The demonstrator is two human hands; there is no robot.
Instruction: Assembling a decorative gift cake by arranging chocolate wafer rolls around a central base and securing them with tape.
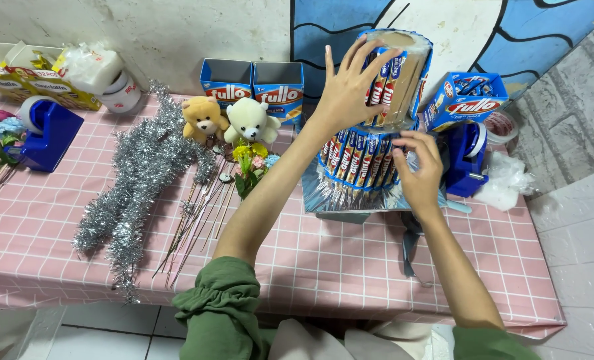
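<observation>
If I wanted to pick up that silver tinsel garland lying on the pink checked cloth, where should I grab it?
Probably at the middle of the silver tinsel garland, coming straight down from above. It lies flat and limp in a long strip on the pink checked tablecloth, with bare cloth on its left. A grip around the middle would let both ends hang evenly; the thin stems crowd its right edge.

The counter [350, 267] is covered by a pink checked cloth. A scuffed whitish wall [177, 33] is seen at 12 o'clock, a blue painted mural [510, 40] at 1 o'clock, and pale floor tiles [577, 247] at 4 o'clock.
</observation>
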